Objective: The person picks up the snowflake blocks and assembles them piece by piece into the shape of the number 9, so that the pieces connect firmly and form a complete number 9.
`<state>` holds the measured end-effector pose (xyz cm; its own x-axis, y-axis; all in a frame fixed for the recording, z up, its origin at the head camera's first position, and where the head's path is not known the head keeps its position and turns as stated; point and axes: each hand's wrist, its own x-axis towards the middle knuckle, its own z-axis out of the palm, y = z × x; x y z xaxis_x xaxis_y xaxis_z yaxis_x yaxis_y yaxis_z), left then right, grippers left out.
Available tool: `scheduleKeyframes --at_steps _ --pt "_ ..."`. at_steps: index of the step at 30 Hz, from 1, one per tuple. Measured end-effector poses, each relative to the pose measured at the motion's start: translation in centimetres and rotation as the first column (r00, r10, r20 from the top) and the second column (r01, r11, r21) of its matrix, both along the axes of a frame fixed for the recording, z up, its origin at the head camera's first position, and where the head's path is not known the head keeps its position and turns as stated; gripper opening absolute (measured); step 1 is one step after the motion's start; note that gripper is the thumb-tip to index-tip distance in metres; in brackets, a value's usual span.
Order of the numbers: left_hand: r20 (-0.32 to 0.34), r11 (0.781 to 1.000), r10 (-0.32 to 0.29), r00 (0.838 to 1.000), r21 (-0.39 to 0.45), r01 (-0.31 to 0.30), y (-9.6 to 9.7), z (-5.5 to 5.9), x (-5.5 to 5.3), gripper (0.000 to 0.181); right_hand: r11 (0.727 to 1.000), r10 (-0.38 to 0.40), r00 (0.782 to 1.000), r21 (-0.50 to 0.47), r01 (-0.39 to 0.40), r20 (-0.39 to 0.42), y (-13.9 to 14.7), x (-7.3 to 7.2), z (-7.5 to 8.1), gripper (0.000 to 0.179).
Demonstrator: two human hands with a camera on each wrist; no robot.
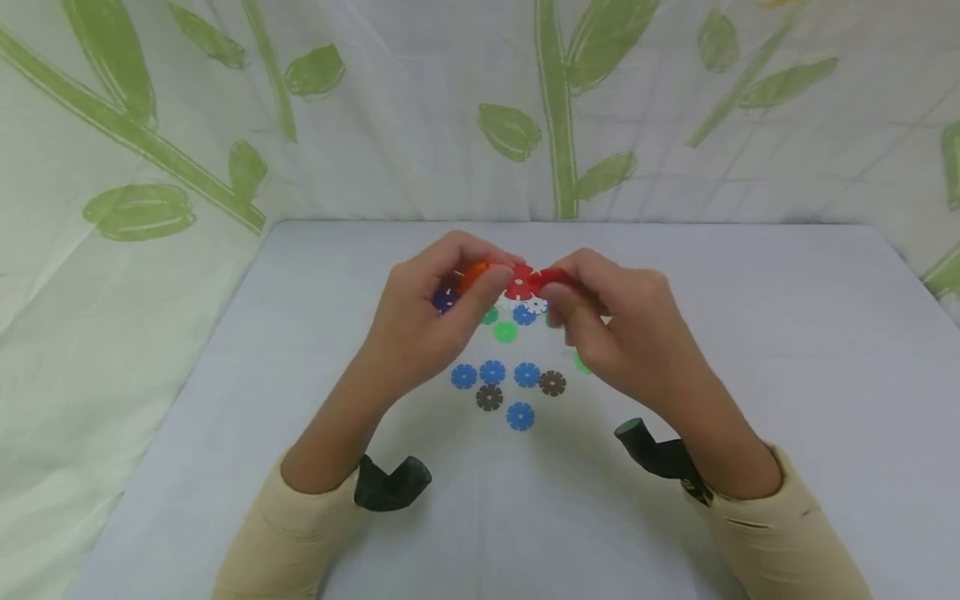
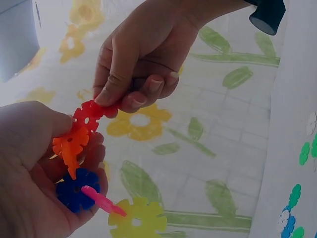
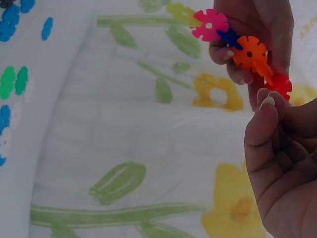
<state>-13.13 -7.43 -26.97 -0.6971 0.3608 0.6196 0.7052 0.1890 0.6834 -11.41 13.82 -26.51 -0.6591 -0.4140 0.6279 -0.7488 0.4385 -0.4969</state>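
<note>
One red disc (image 1: 519, 291) sits between left grip (image 1: 423, 317) and right grip (image 1: 626, 325).

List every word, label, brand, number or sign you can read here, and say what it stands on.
No text reads clearly.
Flowered cloth: faint yellowish marks like letters, right wrist view's edge; too blurred to read.
Joined discs: no lettering visible.
Loose discs: none visible.

Faint yellowish lettering (image 3: 308, 29) stood on the flower-printed cloth (image 3: 124, 134) near the right wrist view's upper right edge, too blurred to read.
</note>
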Motion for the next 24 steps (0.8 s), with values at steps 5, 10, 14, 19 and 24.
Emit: scheduleKeyframes --at_steps 5,10,14,19,24 --pt "0.104 0.998 -0.018 0.994 -0.061 0.024 0.1 -0.2 0.0 0.032 0.995 0.05 0.997 -0.085 -0.045 0.054 -0.3 -0.2 -0.2 0.02" --pt "0.072 1.0 0.021 0.997 -0.006 -0.02 0.3 -0.3 0.0 0.039 0.985 0.105 0.98 -0.156 -0.079 0.169 -0.6 -0.4 -0.5 0.025" --pt "0.082 0.996 0.047 0.996 0.074 -0.053 0.2 -0.2 0.0 0.037 0.988 0.115 0.957 -0.135 -0.081 0.265 -0.9 -0.3 -0.7 0.022" --pt "0.134 0.991 0.003 0.991 0.135 -0.021 0.1 0.0 -0.1 0.034 0.994 0.099 0.959 -0.061 -0.086 0.264 -0.8 -0.5 -0.7 0.015" --pt "0.194 0.984 -0.013 0.981 0.178 -0.022 -0.3 0.1 -0.4 0.031 0.998 0.05 0.97 0.031 -0.059 0.238 -0.3 -1.3 -1.0 0.012"
